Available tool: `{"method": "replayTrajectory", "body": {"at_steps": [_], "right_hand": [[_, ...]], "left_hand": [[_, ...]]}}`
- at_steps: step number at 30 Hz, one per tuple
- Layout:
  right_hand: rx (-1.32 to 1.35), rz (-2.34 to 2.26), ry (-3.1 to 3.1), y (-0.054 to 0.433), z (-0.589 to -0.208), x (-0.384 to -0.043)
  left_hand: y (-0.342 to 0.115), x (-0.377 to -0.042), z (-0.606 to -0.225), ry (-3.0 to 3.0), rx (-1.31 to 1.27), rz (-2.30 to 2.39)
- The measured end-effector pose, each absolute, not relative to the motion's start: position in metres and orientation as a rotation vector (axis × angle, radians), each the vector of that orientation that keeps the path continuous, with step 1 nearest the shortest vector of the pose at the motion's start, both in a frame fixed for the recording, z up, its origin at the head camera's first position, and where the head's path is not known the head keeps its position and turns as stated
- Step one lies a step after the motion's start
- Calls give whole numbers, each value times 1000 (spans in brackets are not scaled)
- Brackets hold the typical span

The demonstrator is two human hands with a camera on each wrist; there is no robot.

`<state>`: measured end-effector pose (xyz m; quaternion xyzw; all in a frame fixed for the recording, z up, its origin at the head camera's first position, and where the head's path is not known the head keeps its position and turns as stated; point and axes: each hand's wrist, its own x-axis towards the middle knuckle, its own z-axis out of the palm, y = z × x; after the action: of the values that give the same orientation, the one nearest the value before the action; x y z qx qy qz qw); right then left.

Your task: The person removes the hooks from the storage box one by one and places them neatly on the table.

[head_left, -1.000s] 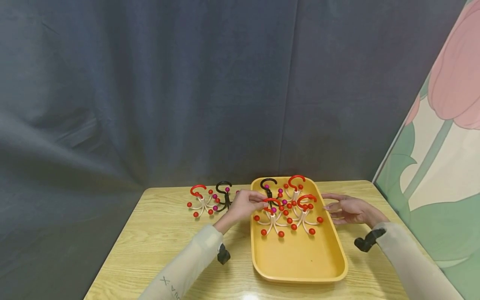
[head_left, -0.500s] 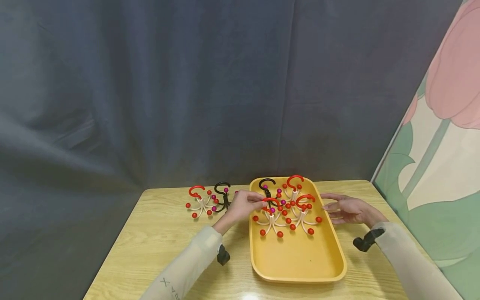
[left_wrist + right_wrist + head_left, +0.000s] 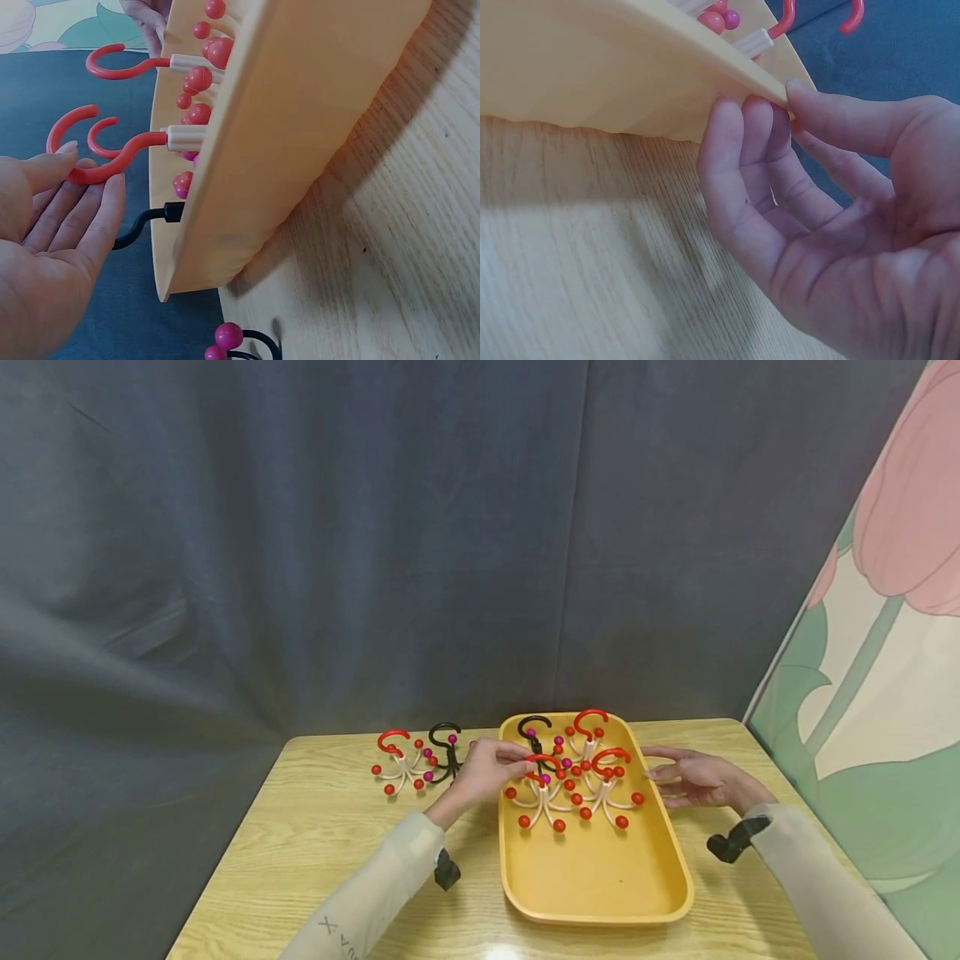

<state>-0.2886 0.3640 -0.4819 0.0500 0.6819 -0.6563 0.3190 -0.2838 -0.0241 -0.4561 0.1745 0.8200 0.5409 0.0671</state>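
Note:
My left hand [image 3: 486, 770] pinches the red hook [image 3: 139, 147] of a hanger between thumb and fingers. This hanger [image 3: 543, 797], with curved white arms tipped by red balls, stands upright in the yellow tray [image 3: 592, 887]. My right hand [image 3: 703, 781] holds the tray's right side, thumb at the rim and fingertips against the outer wall [image 3: 622, 75]. Beside the pinched hanger are a second red-hooked white one [image 3: 604, 793], a third [image 3: 589, 748] behind it, and a black one [image 3: 536, 747] with magenta balls.
Left of the tray, on the wooden table [image 3: 315, 827], stand a red-hooked white hanger [image 3: 405, 767] and a black hanger [image 3: 450, 760], the latter partly hidden by my left hand. A dark curtain [image 3: 450, 543] hangs behind the table; a flower-patterned wall [image 3: 892, 693] is on the right.

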Motion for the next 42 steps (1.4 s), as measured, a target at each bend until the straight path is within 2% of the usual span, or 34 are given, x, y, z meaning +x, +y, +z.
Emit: {"method": "replayTrajectory", "body": {"at_steps": [25, 34, 42], "right_hand": [[134, -1726, 1806, 364, -482, -288], [93, -1709, 1806, 365, -480, -289], [95, -1705, 1814, 365, -479, -289]], "left_hand": [[-32, -267, -427, 2507, 540, 1648], [-47, -260, -408, 2505, 605, 1717], [-68, -256, -399, 2501, 555, 1824]]}}
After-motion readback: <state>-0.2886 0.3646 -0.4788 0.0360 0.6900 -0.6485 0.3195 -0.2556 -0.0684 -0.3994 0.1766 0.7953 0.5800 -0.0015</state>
